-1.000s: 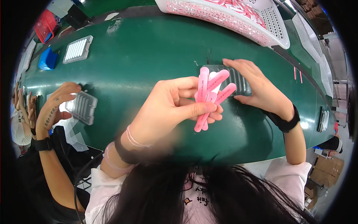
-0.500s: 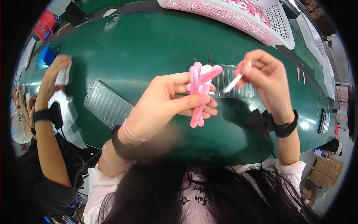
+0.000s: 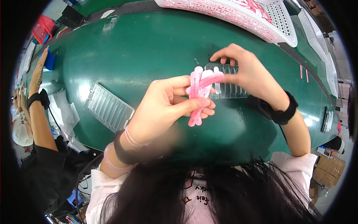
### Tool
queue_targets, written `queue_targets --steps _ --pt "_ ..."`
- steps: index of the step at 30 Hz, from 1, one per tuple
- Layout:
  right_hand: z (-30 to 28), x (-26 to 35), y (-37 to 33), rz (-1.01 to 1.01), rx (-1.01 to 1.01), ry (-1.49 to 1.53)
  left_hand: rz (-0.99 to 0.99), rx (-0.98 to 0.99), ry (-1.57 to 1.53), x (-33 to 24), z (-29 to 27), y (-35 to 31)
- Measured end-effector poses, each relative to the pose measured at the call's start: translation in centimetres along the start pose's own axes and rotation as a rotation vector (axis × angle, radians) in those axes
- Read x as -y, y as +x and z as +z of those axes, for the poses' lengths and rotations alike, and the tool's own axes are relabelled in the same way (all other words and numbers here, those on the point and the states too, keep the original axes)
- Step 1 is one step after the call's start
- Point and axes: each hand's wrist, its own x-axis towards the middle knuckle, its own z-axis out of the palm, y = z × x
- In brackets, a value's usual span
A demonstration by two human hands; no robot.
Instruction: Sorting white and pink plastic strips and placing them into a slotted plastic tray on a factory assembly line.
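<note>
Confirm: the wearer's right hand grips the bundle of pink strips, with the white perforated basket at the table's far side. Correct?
Wrong hand: the left hand grips the bundle of pink strips; the right hand is over the clear ribbed tray. The head view shows it. White perforated basket at the table's far side: correct.

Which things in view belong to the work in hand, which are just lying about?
In use:
pink and white sticks in the left hand
clear tray by the right hand
probably the white basket

Apparently lying about:
second clear tray, left
two pink sticks, far right
red basket
</note>
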Motion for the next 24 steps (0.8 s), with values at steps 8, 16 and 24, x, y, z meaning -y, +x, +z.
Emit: queue_targets --steps 8,16,24 --pt "-0.5 2.2 -2.2 -0.095 0.002 0.627 -0.004 -0.007 -0.012 -0.2 0.1 -0.1" --pt "-0.3 2.6 -2.7 0.006 -0.067 0.921 -0.015 0.020 0.017 -0.1 0.1 0.0" --pt "-4.1 2.5 -3.0 0.096 -0.048 0.686 -0.003 0.038 -0.045 0.2 -0.1 0.3"
